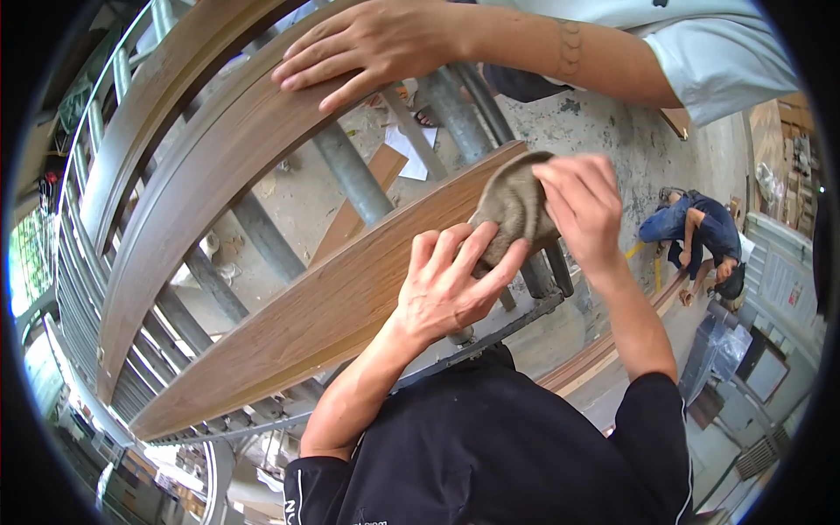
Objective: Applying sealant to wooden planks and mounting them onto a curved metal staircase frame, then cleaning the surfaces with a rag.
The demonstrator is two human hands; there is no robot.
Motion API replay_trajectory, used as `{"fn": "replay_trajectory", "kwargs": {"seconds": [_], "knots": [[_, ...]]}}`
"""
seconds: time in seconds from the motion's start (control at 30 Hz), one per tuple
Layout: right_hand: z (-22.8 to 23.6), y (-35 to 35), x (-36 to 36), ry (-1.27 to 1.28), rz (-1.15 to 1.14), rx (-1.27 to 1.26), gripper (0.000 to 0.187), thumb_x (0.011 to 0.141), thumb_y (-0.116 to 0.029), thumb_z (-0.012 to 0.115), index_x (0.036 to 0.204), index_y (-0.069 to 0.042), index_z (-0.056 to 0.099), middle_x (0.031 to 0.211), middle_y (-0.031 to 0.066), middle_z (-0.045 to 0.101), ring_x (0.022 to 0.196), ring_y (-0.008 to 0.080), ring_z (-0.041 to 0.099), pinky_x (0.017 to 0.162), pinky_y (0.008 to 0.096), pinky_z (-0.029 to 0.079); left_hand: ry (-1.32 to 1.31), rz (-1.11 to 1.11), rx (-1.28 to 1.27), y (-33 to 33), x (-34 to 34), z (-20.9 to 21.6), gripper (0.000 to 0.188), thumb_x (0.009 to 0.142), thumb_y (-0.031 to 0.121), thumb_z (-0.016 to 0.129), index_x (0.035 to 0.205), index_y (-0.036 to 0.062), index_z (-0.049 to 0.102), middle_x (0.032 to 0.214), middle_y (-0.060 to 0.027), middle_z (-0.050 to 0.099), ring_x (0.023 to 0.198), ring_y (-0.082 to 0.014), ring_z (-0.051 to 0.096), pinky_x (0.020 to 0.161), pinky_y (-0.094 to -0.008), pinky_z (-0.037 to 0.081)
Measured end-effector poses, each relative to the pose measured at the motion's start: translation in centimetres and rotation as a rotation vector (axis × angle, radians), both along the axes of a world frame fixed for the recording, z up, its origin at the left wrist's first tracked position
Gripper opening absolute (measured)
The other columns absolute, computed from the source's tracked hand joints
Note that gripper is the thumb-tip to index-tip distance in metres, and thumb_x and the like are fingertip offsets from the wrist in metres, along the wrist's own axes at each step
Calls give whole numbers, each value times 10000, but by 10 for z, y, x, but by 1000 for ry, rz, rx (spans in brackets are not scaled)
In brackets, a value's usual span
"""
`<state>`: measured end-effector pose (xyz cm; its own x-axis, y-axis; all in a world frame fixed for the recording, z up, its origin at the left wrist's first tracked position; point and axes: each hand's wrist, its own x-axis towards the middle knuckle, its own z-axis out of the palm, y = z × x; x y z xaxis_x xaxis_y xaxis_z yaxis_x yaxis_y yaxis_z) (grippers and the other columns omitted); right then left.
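Note:
A floppy grey-brown piece (516, 197), which looks like a cloth or an abrasive sheet, is bent over the right end of a long wooden board (324, 319). My right hand (582, 210) pinches its upper right edge between thumb and fingers. Bent fingers of my left hand (451, 284) grip its lower left side, close against the board. Wood grain shows along the board, which lies across a rack of grey metal bars (350, 175). Part of the piece is hidden behind my fingers.
A co-worker's hand (367, 48) rests flat on a curved wooden board (201, 166) across the rack. Another person (700, 232) bends over long wood strips (647, 302) at the right. Paper (409, 150) and scraps litter the concrete floor (560, 131).

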<state>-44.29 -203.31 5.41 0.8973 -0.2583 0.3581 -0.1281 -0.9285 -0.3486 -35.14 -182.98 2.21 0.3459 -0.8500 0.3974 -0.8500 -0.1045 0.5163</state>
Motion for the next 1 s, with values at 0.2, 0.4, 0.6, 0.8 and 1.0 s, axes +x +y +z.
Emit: {"fn": "replay_trajectory", "kwargs": {"seconds": [0.2, 0.4, 0.6, 0.8, 1.0], "knots": [[2, 42, 2, 216, 14, 109, 869, 911, -714, 509, 1318, 49, 587, 1381, 269, 552, 1294, 441, 518, 1097, 510, 389, 294, -33, 20, 28, 6, 26, 569, 678, 112, 731, 1233, 73, 610, 1329, -193, 557, 1154, -327, 602, 922, -426, 489], [-22, 134, 49, 118, 373, 197, 618, 914, -511, 629, 1247, 9, 615, 1354, 240, 580, 1319, 366, 532, 1142, 487, 393, 52, 544, 119, 166, 36, 30, 346, 875, 163, 673, 1181, 15, 610, 1260, -218, 617, 1152, -373, 616, 967, -469, 523], [-13, 27, 5, 176, -13, -38, 488, 923, -295, 599, 1234, 80, 613, 1326, 296, 593, 1294, 438, 544, 1114, 504, 434, -12, 890, 475, 266, 35, 41, 385, 945, 216, 623, 1269, 8, 601, 1312, -242, 600, 1221, -429, 575, 1018, -482, 470], [-16, 141, 49, 99, 276, 38, 457, 929, -302, 568, 1217, 43, 654, 1292, 257, 638, 1253, 386, 597, 1124, 464, 436, 42, 887, 552, 271, 41, 35, 363, 955, 231, 609, 1263, 40, 615, 1340, -239, 593, 1261, -431, 551, 1032, -486, 456], [-21, 33, -7, 163, -72, -68, 566, 1001, -391, 470, 1321, 61, 587, 1422, 273, 537, 1370, 424, 475, 1151, 473, 397, 86, 844, 619, 273, 35, 39, 426, 980, 247, 567, 1366, 67, 554, 1429, -248, 515, 1314, -444, 508, 1039, -489, 457]]}}
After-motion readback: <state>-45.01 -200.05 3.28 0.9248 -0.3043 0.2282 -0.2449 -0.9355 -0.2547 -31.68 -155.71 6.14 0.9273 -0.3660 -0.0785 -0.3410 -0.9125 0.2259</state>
